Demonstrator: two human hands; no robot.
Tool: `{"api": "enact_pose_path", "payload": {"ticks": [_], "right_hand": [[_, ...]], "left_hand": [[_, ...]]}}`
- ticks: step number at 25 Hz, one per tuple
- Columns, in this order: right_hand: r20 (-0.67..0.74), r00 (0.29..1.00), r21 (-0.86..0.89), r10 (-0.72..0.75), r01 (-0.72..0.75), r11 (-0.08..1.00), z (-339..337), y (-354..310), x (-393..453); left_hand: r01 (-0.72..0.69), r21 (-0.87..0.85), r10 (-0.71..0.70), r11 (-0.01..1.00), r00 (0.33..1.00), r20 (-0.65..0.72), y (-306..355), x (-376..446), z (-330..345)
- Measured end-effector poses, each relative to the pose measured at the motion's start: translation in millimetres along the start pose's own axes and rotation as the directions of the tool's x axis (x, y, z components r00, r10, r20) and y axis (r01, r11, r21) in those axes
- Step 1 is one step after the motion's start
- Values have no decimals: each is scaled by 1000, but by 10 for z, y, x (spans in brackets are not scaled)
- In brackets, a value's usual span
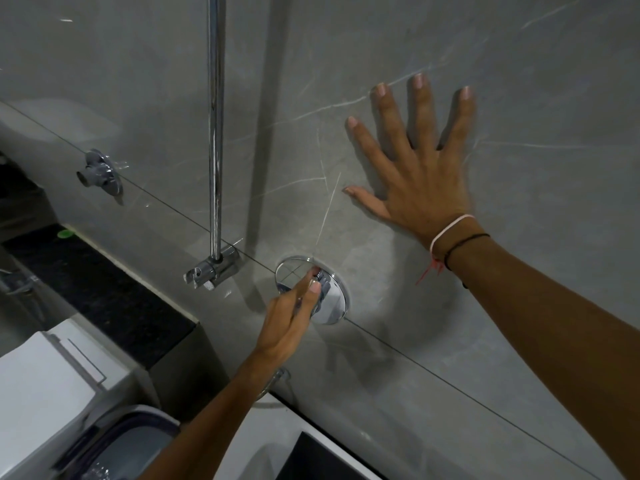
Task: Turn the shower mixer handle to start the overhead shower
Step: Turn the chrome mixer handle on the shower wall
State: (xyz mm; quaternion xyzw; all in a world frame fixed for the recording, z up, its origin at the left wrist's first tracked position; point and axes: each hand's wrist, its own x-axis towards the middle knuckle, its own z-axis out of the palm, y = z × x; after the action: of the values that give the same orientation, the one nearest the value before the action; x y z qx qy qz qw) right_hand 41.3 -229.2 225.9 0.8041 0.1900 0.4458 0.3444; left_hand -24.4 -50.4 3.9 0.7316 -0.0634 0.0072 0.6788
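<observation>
A round chrome shower mixer plate (335, 299) is set into the grey marble wall at centre. My left hand (292, 317) reaches up from below and its fingers are closed around the mixer handle (322, 284), which is mostly hidden under them. My right hand (414, 164) lies flat on the wall above and to the right of the mixer, fingers spread, with thin bands on the wrist. A chrome shower riser pipe (215, 126) runs up the wall left of the mixer. The overhead shower is out of view.
A chrome bracket (212, 270) holds the pipe's lower end. A chrome wall fitting (100, 173) sits farther left. A dark stone ledge (104, 289), a white toilet cistern (45, 386) and a bucket (131, 445) lie at lower left.
</observation>
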Motion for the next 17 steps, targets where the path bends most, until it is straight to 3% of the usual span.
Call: {"api": "enact_pose_path", "payload": {"ticks": [4,8,12,17], "right_hand": [[2,1000,-5,-2,2,1000,-21,2,8],[16,1000,2,-7,7,1000,-53,4,9],[33,999,12,-7,6,1000,-80,3,7],[50,999,16,-10,10,1000,-114,4,12]], "left_hand": [[-159,167,143,973,984,103,-29,-21,-37],[-171,342,97,924,970,225,6,-32,-67],[-288,645,114,708,948,299,-8,-39,-81],[-418,795,120,439,904,409,-75,-7,-95]]}}
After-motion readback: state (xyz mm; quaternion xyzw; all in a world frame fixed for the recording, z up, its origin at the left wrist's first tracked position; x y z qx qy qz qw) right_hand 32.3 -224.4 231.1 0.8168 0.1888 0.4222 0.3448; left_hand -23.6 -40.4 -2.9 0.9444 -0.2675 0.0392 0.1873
